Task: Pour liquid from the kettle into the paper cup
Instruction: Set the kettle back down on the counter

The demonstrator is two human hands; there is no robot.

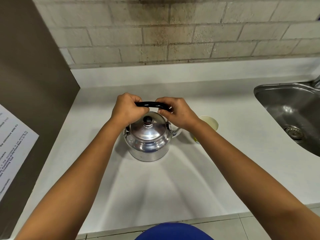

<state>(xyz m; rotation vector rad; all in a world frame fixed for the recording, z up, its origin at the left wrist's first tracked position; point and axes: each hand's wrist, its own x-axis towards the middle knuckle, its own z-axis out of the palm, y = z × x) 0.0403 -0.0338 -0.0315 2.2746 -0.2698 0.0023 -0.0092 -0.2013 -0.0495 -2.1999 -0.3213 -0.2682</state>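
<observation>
Both our hands, left (128,108) and right (176,113), clamp the kettle (147,139) handle (152,103); cup (208,123) at three o'clock.

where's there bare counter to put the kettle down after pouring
Bare counter lies in front of the kettle, between the forearms, and behind it toward the brick wall. The left hand and right hand share its handle. It is crowded on the right: paper cup, then the sink.

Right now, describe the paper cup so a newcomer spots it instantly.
Start at the steel sink on the right, then move left across the white counter to the shiny kettle. The paper cup stands just beyond its spout, partly behind the right hand: pale, cream, open-topped.
</observation>
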